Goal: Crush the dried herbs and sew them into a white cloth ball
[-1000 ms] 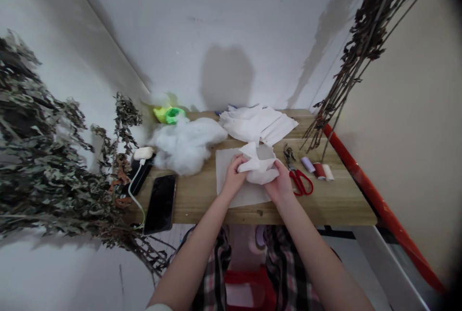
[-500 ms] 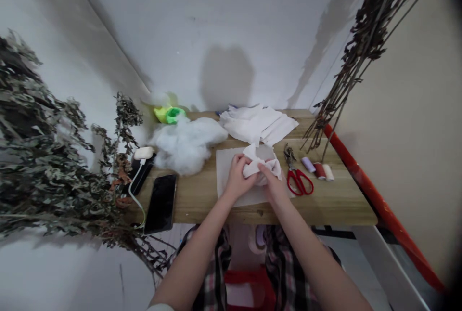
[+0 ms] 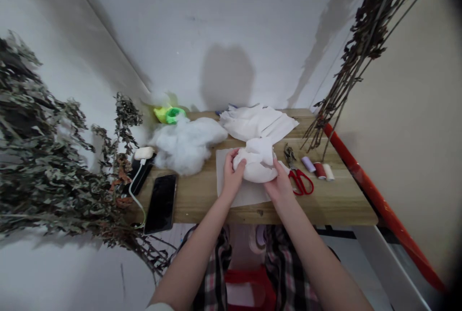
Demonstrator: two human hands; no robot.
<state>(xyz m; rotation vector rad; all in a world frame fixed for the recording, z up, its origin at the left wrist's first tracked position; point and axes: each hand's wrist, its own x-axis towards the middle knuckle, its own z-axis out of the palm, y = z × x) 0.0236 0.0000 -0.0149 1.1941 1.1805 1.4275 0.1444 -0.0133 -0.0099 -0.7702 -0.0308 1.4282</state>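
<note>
A wooden counter [image 3: 202,200] is under my white bundle [image 3: 259,174]. White fluff [image 3: 187,142] lies left of the bundle, white cloths [image 3: 247,123] lie just behind it, and a flat sheet [image 3: 249,196] lies below it. My left hand [image 3: 233,171] and right hand [image 3: 280,182] grip the bundle's sides. Red scissors [image 3: 292,168] lie right of the bundle, with three thread rolls [image 3: 319,170] farther right.

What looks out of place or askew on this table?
The dark phone lies slightly askew and seems to overhang the front edge of the table. Dried leafy branches crowding the left end look odd beside a worktop. Nothing looks clearly damaged.
</note>
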